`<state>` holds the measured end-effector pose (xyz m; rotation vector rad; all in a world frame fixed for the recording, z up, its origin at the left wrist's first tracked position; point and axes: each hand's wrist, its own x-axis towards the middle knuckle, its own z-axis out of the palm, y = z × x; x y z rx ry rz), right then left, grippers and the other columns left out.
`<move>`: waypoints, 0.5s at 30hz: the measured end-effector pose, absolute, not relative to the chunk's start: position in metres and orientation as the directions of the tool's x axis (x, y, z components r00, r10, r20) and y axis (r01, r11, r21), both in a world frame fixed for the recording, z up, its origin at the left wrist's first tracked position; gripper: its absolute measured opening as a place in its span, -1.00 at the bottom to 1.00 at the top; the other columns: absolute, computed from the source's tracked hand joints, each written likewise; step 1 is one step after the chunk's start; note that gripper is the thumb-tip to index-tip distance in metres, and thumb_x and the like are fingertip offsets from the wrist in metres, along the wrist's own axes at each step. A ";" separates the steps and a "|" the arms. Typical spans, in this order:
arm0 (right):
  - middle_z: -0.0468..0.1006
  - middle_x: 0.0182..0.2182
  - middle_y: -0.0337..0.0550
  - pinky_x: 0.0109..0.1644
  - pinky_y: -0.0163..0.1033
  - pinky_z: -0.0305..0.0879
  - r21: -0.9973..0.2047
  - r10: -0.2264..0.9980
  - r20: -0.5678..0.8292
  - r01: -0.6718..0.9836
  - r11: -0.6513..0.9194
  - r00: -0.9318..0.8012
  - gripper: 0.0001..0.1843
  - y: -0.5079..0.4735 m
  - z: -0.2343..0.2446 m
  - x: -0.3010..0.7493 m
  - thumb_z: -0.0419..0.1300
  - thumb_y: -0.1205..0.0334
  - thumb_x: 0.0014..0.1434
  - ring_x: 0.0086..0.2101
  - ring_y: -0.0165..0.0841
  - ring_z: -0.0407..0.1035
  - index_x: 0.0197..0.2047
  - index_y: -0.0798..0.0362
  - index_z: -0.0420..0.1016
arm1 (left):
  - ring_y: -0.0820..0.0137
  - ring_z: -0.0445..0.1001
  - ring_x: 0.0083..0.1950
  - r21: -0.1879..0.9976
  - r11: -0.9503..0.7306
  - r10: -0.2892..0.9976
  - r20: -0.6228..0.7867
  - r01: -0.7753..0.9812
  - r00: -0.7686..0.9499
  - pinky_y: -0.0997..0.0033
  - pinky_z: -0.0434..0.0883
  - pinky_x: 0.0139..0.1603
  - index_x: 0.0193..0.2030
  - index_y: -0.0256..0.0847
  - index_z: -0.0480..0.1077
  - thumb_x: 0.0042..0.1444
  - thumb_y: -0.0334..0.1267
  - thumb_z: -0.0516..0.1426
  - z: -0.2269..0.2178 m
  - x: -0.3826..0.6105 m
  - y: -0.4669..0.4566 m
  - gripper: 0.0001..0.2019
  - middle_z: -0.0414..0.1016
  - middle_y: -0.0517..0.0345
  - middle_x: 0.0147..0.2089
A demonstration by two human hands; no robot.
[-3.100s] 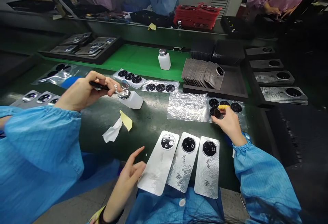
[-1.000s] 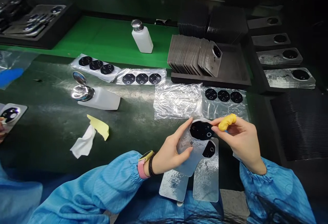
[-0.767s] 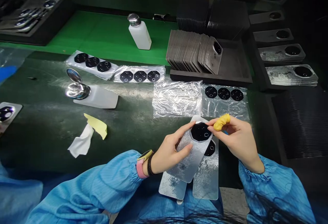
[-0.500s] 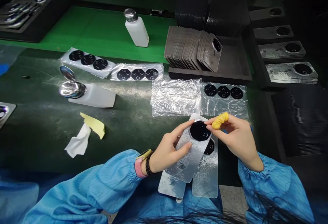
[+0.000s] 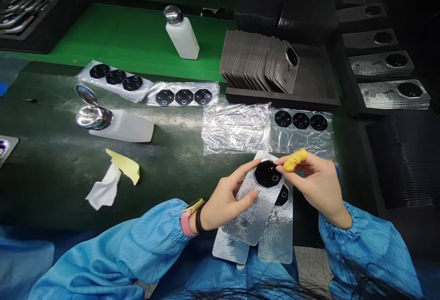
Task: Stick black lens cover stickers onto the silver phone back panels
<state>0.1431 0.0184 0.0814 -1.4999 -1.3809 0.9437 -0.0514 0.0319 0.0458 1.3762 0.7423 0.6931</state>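
Note:
My left hand grips a silver, ripple-textured phone back cover by its sides, fingers along the top left edge and thumb on its face. A black octagonal camera plate sits at the cover's upper end. At that plate's upper right edge, my right hand pinches thumb and finger together; what lies between the tips is too small to make out. One right finger wears a yellow finger cot. Beneath the held cover, two more covers overlap, a right one and a left one.
Clear plastic strips with black octagonal pieces lie across the bench. One white bottle with a flipped-up lid lies nearby; another bottle stands behind. A black tray holds many covers. Paper scraps rest at left; racked covers at right.
My hands and the held cover keep nearly the same position. The view has shifted slightly, so the bench items appear a little higher.

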 end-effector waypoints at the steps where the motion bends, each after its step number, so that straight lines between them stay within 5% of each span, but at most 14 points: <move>1: 0.66 -0.42 -0.19 -0.27 -0.23 0.58 -0.940 0.995 0.025 0.341 -0.010 0.098 -0.87 0.018 0.081 0.143 0.28 0.32 0.02 -0.36 -0.30 0.58 -0.51 0.02 0.42 | 0.20 0.51 0.07 0.997 0.078 0.800 -0.061 -0.003 0.597 0.31 0.50 0.03 0.29 -0.17 0.21 0.16 -0.38 0.12 0.046 -0.051 0.032 -0.47 0.44 -0.01 0.17; 15: 0.65 -0.44 -0.23 -0.33 -0.26 0.57 -0.921 0.991 0.097 0.387 0.052 0.096 -0.85 0.018 0.080 0.142 0.26 0.34 0.04 -0.38 -0.32 0.56 -0.52 0.00 0.40 | 0.23 0.53 0.04 0.998 0.066 0.806 -0.060 0.011 0.589 0.35 0.53 -0.02 0.27 -0.22 0.22 0.15 -0.38 0.12 0.047 -0.051 0.031 -0.48 0.49 0.00 0.12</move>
